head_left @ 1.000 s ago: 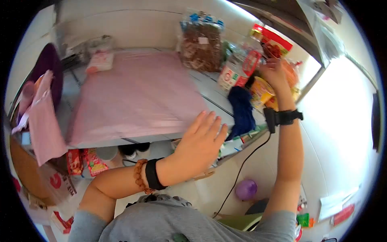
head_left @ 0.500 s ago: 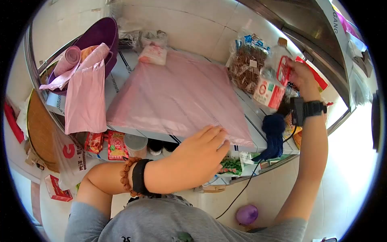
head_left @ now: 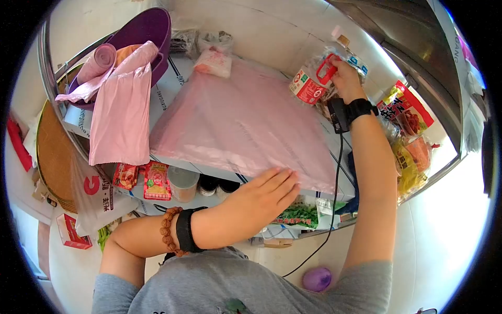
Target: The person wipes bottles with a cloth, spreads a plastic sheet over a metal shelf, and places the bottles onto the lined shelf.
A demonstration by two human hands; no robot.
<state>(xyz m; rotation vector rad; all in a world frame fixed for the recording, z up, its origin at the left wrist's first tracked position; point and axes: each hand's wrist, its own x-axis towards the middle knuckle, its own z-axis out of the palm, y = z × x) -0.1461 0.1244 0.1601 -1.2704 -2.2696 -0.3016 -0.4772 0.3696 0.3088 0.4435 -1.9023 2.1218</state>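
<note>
My right hand point(head_left: 346, 81) is wrapped around the red handle of a large clear plastic bottle point(head_left: 308, 86) with a red and white label. The bottle is tilted above the far right corner of a thin pink plastic sheet point(head_left: 240, 123). That sheet lies spread over the metal shelf top. Along its front edge, my left hand point(head_left: 264, 201) rests palm down with fingers stretched out. A small clear bag with white and pink contents point(head_left: 214, 62) sits on the sheet's back edge. Whether liquid is in the bottle is hard to see.
At the left, a purple basket point(head_left: 159, 31) holds rolled pink plastic bags point(head_left: 123, 115). Red food packets point(head_left: 157, 180) and a jar point(head_left: 183, 183) stand on the lower shelf. Several food packages point(head_left: 405, 112) lie at the right. A black cable point(head_left: 334, 209) hangs from my right wrist.
My right hand has carried the bottle left and back, from above the right-hand packages to above the sheet's far corner. My left hand stays on the front edge. The view has shifted slightly.
</note>
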